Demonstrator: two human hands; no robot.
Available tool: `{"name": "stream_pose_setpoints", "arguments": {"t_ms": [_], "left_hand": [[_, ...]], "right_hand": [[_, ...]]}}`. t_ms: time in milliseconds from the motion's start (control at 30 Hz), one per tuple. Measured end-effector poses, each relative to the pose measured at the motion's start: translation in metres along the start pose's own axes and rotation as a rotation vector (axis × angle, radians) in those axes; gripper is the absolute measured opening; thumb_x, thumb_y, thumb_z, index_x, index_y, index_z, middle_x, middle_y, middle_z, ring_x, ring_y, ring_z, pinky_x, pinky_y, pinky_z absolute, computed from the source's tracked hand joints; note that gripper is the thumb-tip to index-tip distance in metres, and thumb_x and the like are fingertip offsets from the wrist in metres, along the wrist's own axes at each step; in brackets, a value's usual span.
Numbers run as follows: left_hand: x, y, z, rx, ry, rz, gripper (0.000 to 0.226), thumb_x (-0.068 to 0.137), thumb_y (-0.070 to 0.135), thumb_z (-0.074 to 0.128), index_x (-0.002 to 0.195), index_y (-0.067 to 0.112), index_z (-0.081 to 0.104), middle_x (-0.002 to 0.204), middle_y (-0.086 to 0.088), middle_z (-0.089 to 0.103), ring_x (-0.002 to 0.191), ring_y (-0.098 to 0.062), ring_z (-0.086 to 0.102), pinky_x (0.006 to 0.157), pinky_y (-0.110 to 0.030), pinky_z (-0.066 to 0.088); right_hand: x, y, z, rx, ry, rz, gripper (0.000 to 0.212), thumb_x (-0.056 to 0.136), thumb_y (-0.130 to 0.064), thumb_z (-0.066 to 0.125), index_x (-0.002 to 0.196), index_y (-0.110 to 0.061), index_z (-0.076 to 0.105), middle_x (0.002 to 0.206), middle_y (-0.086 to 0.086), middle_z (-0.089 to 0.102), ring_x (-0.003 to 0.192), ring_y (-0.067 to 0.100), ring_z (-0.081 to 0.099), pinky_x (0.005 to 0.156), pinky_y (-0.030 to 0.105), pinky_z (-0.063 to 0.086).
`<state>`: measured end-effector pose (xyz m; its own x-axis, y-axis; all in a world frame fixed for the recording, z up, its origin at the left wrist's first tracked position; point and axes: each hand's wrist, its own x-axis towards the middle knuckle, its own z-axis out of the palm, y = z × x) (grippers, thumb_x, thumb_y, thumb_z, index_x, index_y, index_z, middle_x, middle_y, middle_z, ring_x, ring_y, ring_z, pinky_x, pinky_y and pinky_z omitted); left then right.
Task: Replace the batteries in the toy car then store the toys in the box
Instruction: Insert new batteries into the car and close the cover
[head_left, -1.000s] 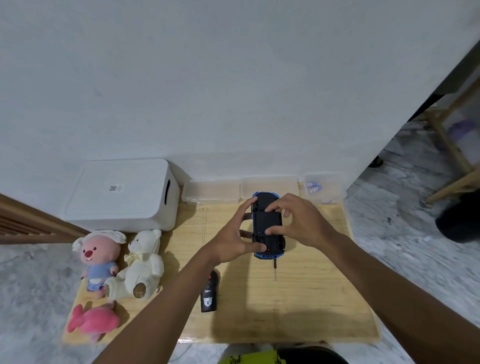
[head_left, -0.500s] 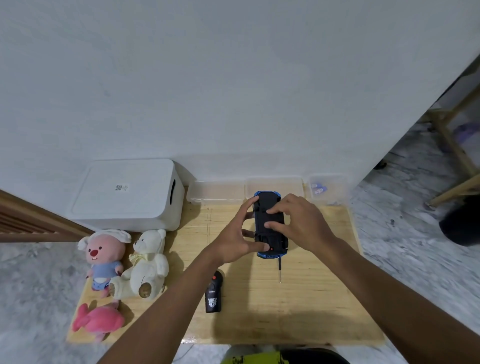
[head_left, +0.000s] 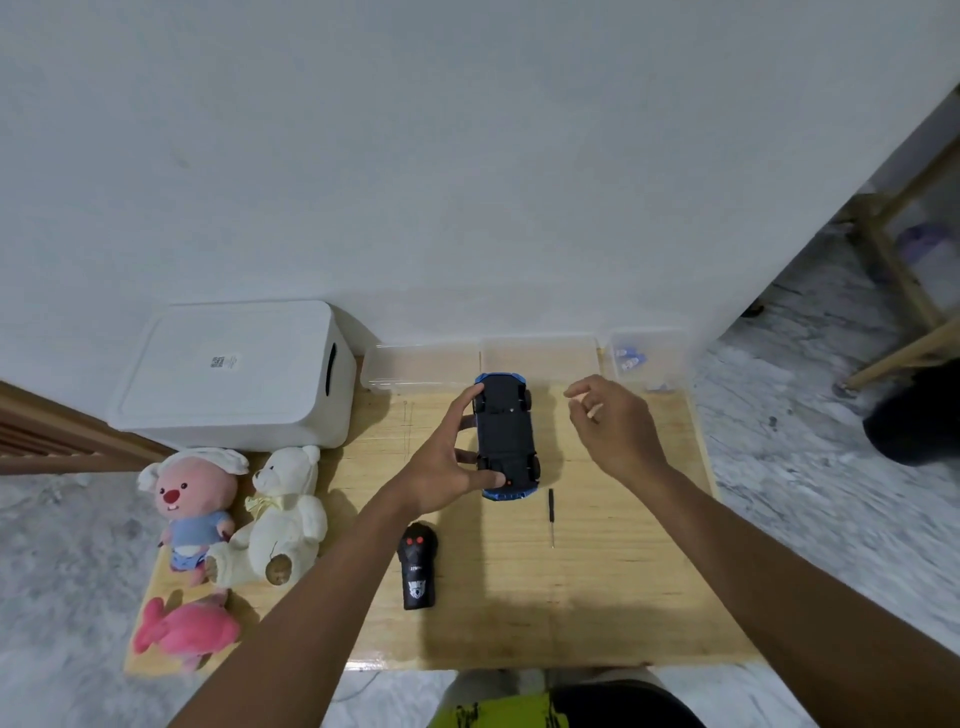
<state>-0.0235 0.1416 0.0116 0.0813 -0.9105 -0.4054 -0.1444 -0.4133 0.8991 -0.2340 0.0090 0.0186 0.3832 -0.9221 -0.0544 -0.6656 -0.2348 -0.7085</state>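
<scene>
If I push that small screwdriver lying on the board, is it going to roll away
Probably yes. The screwdriver looks thin and round-shafted, lying flat on the smooth wooden board, so a sideways nudge would likely roll it. It seems light and stiff. Pushed along its length, it should slide instead.

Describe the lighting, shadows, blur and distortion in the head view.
Head view: soft, even light with no glare; the left hand and toy car throw mild shadows on the wooden board. The floor at the right edge is smeared; wide-angle distortion bends the wall's edge. The centre is sharp.
</scene>
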Motion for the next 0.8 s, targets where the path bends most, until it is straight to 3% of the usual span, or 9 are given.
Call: {"name": "stream_pose_setpoints", "arguments": {"t_ms": [133,200,367,533,633,733,800], "left_hand": [[-0.004,-0.015,-0.008,-0.012,0.021,-0.048,0.114,0.079,0.001,0.086,0.155,0.054,0.021,0.147,0.007,0.046,0.1,-0.016,0.072,0.089,-0.031,0.059],[-0.005,-0.021,-0.01,-0.011,0.022,-0.064,0.115,0.079,0.0,0.086,0.156,0.054,0.02,0.148,0.006,0.047,0.1,-0.016,0.072,0.09,-0.033,0.059],[-0.01,-0.029,-0.011,-0.011,0.013,-0.072,0.113,0.079,0.0,0.085,0.155,0.053,0.021,0.147,0.005,0.046,0.092,-0.009,0.073,0.088,-0.029,0.058],[-0.012,-0.032,-0.012,-0.014,-0.002,-0.062,0.112,0.08,0.004,0.086,0.153,0.058,0.021,0.147,0.007,0.046,0.093,-0.006,0.073,0.082,-0.019,0.055],[-0.013,-0.031,-0.014,-0.02,-0.005,-0.055,0.112,0.079,0.006,0.087,0.153,0.058,0.021,0.147,0.008,0.047,0.096,-0.009,0.074,0.082,-0.021,0.056],[-0.014,-0.027,-0.017,-0.018,-0.016,-0.047,0.111,0.08,0.005,0.087,0.153,0.058,0.022,0.145,0.01,0.048,0.094,-0.009,0.074,0.084,-0.022,0.056],[-0.015,-0.023,-0.02,-0.023,-0.025,-0.044,0.111,0.08,0.002,0.086,0.154,0.055,0.022,0.145,0.009,0.048,0.093,-0.008,0.075,0.081,-0.02,0.057]], "right_hand": [[0.002,0.037,0.018,-0.246,-0.371,0.238,0.013,0.084,-0.029,0.074,0.083,-0.034,0.063,0.095,-0.003,0.067,0.089,0.019,0.066,0.078,0.034,0.056],[-0.004,0.042,0.031,-0.247,-0.437,0.3,0.019,0.075,-0.033,0.081,0.079,-0.031,0.063,0.099,-0.001,0.067,0.088,0.018,0.065,0.077,0.032,0.056],[-0.023,0.042,0.067,-0.299,-0.428,0.376,0.035,0.063,-0.048,0.086,0.074,-0.026,0.061,0.096,0.001,0.064,0.084,0.018,0.064,0.067,0.028,0.047],[-0.03,0.048,0.084,-0.257,-0.402,0.432,0.024,0.076,-0.027,0.085,0.087,-0.009,0.073,0.094,0.009,0.073,0.093,0.024,0.068,0.077,0.031,0.055],[-0.028,0.046,0.081,-0.201,-0.402,0.444,0.018,0.078,-0.022,0.08,0.088,-0.008,0.075,0.091,0.007,0.074,0.092,0.022,0.07,0.076,0.029,0.055],[-0.02,0.026,0.06,-0.029,-0.283,0.377,0.01,0.084,-0.02,0.077,0.089,-0.012,0.074,0.091,0.004,0.075,0.086,0.017,0.069,0.072,0.021,0.048],[-0.009,0.005,0.037,0.048,-0.13,0.252,0.009,0.088,-0.022,0.075,0.094,-0.015,0.075,0.091,-0.002,0.076,0.08,0.013,0.07,0.075,0.023,0.05]]}}
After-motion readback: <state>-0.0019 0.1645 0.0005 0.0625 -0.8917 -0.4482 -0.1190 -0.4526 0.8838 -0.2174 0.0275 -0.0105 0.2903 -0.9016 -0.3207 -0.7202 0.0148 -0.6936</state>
